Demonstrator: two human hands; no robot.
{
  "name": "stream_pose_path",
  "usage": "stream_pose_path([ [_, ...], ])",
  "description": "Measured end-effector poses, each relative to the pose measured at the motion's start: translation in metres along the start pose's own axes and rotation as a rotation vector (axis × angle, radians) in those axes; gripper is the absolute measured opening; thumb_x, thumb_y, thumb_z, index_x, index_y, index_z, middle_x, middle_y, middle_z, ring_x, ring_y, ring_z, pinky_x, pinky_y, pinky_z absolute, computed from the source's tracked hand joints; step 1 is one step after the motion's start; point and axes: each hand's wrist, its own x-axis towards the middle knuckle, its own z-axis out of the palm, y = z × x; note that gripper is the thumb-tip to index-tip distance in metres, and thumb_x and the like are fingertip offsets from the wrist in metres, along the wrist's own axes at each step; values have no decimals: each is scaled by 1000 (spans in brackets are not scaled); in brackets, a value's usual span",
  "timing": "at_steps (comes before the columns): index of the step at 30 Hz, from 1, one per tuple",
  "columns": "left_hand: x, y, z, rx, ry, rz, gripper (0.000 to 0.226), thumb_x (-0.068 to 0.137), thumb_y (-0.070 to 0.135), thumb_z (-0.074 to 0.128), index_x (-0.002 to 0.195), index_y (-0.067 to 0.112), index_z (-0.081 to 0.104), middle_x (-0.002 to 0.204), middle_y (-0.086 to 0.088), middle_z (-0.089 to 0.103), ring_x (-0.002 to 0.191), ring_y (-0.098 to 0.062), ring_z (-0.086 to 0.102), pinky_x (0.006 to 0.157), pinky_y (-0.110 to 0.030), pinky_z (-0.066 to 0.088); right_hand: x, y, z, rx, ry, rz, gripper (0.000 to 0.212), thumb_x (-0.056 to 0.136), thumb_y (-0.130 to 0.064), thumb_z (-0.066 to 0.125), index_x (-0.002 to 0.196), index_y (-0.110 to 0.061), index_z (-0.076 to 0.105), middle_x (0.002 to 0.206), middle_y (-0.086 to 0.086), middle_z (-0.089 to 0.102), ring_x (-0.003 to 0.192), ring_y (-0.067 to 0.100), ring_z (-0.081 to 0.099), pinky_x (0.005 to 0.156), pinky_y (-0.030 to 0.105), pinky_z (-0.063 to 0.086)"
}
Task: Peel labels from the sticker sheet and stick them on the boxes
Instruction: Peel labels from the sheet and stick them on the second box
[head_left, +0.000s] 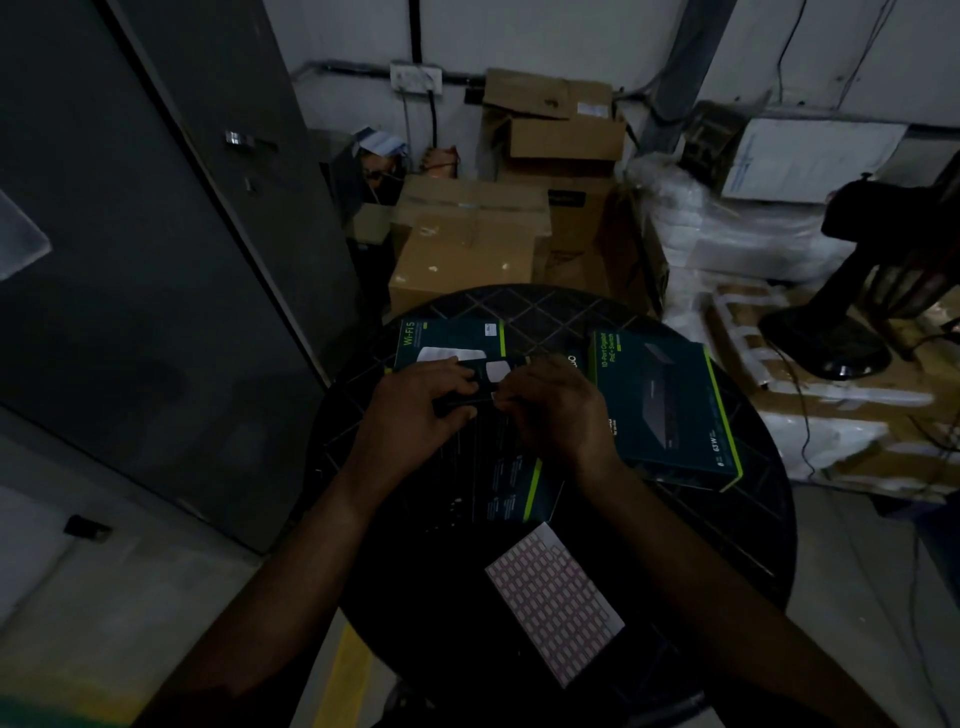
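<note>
I see both hands, left (415, 402) and right (553, 405), pinching a small dark box (462, 402) above the round black desk (727, 519); the pink-gridded white sticker sheet (553, 603) lies nearer me

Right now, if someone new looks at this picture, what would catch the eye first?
First the two hands, left hand and right hand, meeting over the dark boxes at the middle of the round black table; they seem to hold something small between them. Next, the pale sticker sheet lying at the table's near edge. To the right lies a teal switch box with green edges.
</note>
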Motion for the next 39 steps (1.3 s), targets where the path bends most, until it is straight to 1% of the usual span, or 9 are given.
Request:
stream_pose_path([
  [10, 1, -3, 2, 28, 3, 45, 29, 74, 14, 85, 101, 16, 76, 114, 4, 72, 116, -9, 60, 102, -31, 47, 4, 14, -7, 94, -48, 24, 16, 83, -40, 75, 87, -25, 80, 93, -11, 77, 87, 9, 69, 81, 23, 51],
  [14, -10, -18, -9, 195, -32, 103, 34, 83, 29, 77, 116, 32, 72, 125, 18, 65, 127, -16, 46, 104, -31, 39, -2, 30, -26, 202, -118, 229, 15, 78, -46, 71, 92, -44, 76, 107, -11, 72, 99, 9, 65, 83, 37, 57],
  [17, -20, -28, -14, 44, 51, 10, 34, 77, 29, 81, 110, 33, 74, 123, 20, 65, 131, -17, 44, 107, -27, 38, -3, 30, -27, 387, -88, 342, 13, 75, -48, 66, 83, -56, 72, 104, 7, 71, 99, 28, 69, 85, 51, 57],
  [20, -20, -29, -12, -40, 108, -1, 31, 72, 23, 85, 101, 25, 77, 117, 12, 69, 129, -16, 51, 106, -28, 43, -2, 34, -35, 331, -165, 314, 22, 78, -43, 71, 93, -59, 69, 110, -5, 72, 103, 16, 69, 86, 45, 58],
  [23, -22, -37, -14, -190, 118, -58, 27, 71, 22, 85, 96, 21, 78, 115, 7, 71, 129, -12, 53, 106, -30, 45, -9, 37, -42, 269, -89, 295, 30, 72, -24, 87, 98, -35, 76, 106, -18, 71, 102, -4, 64, 89, 29, 57],
  [26, -21, -43, -18, -359, 101, -136, 20, 67, 18, 84, 86, 22, 79, 109, 6, 74, 127, -15, 56, 104, -39, 49, -8, 40, -43, 234, -44, 284, 23, 69, -22, 90, 90, -22, 79, 103, -12, 74, 98, -2, 67, 86, 23, 57],
  [32, -26, -43, -19, -211, 185, -137, 25, 72, 19, 81, 94, 29, 76, 134, 8, 60, 134, -9, 46, 107, -23, 40, -19, 50, -42, 486, 96, 411, 16, 76, -2, 82, 91, -8, 78, 111, 5, 73, 104, 13, 71, 84, 29, 60],
  [35, -33, -37, -10, -407, 230, -241, 26, 75, 0, 78, 94, 18, 76, 135, 3, 58, 122, -1, 56, 92, -15, 48, -20, 60, -44, 498, 51, 410, 15, 79, -2, 80, 92, -10, 79, 111, 2, 74, 105, 11, 71, 88, 28, 59],
  [39, -35, -41, -7, -647, 273, -293, 33, 76, -13, 71, 80, 19, 77, 116, 14, 70, 118, -3, 61, 92, -15, 48, -21, 69, -44, 499, 62, 418, 8, 77, 0, 82, 83, -5, 78, 106, 5, 76, 103, 13, 72, 91, 33, 59],
])
